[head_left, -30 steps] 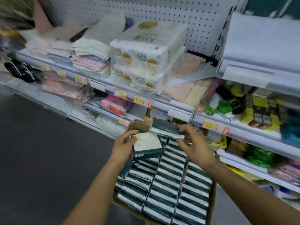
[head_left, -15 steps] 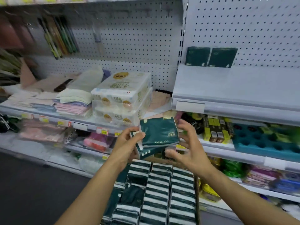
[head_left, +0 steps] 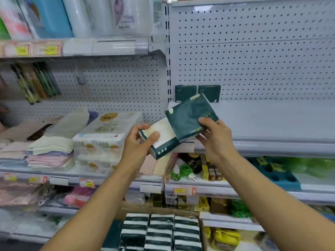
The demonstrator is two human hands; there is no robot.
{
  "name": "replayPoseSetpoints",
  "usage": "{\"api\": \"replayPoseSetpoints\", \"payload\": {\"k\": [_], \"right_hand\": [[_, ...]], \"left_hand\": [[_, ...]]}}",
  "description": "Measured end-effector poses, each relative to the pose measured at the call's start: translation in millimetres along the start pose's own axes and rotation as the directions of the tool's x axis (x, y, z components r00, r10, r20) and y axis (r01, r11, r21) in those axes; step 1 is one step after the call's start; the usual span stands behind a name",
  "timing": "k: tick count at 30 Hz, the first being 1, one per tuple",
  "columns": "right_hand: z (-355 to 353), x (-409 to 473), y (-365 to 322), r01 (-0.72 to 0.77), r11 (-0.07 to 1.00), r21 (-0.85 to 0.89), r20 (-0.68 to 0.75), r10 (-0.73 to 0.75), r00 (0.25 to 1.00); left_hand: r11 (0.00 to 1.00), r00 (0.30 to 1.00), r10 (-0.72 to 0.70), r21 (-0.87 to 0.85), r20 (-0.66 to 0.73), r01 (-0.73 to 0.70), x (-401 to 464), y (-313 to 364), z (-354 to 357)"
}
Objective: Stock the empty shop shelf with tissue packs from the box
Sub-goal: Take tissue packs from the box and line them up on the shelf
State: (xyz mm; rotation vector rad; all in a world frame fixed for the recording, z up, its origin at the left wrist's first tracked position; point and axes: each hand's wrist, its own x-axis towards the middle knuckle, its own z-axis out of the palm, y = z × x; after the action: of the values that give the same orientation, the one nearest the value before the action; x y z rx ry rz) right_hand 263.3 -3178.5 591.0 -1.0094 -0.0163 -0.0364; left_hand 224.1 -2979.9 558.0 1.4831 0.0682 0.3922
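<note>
- Print on the dark-green tissue packs is too blurred to read.
- Left hand (head_left: 137, 142) grips a white-windowed tissue pack (head_left: 159, 140); right hand (head_left: 215, 138) pinches an all-green pack (head_left: 190, 118), overlapping it.
- Both are held just before the grey shelf (head_left: 272, 120), where two packs (head_left: 197, 93) stand at the far left.
- Box (head_left: 161, 230) sits below, near.

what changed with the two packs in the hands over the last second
Both hands lifted from over the box up to the empty shelf. The left hand keeps its grip on the white-faced pack, the right hand on the green pack. Two shelved packs unchanged since half a second ago.
</note>
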Motion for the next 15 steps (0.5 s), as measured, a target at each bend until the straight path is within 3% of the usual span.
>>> {"api": "replayPoseSetpoints", "payload": {"k": [2, 4, 5, 7, 8, 9, 10, 12, 15], "right_hand": [[-8, 23, -33, 0.136, 0.987, -0.09, -0.049, -0.141, 0.989], [-23, 46, -62, 0.294, 0.871, -0.392, -0.011, -0.324, 0.946], [-35, 61, -75, 0.355, 0.726, -0.589, 0.062, -0.397, 0.916], [-63, 95, -98, 0.329, 0.235, -0.915, 0.221, -0.392, 0.893], [-76, 112, -106, 0.261, -0.013, -0.965, 0.249, -0.342, 0.906], [-89, 127, -112, 0.206, -0.187, -0.96, 0.256, -0.301, 0.919], [-100, 142, -117, 0.181, -0.282, -0.942, 0.258, -0.267, 0.928], [-119, 169, -122, 0.179, -0.369, -0.912, 0.275, -0.227, 0.934], [-142, 202, -127, 0.247, -0.399, -0.883, 0.348, -0.204, 0.915]], "left_hand": [[1.0, 1.0, 0.009, 0.027, 0.008, -0.009, 16, 4, 16], [0.998, 1.0, 0.011, 0.055, 0.016, -0.011, 32, 6, 34], [0.997, 1.0, 0.012, 0.071, 0.018, -0.013, 40, 6, 44], [0.994, 1.0, 0.014, 0.107, 0.017, -0.016, 56, 6, 65], [0.992, 1.0, 0.016, 0.122, 0.02, -0.019, 64, 5, 76], [0.991, 1.0, 0.013, 0.134, 0.022, -0.016, 72, 4, 89], [0.99, 1.0, 0.005, 0.142, 0.027, -0.008, 81, 2, 102], [0.99, 0.999, -0.017, 0.142, 0.029, 0.013, 98, -2, 127], [0.989, 0.999, -0.049, 0.138, 0.023, 0.046, 125, -11, 160]]}}
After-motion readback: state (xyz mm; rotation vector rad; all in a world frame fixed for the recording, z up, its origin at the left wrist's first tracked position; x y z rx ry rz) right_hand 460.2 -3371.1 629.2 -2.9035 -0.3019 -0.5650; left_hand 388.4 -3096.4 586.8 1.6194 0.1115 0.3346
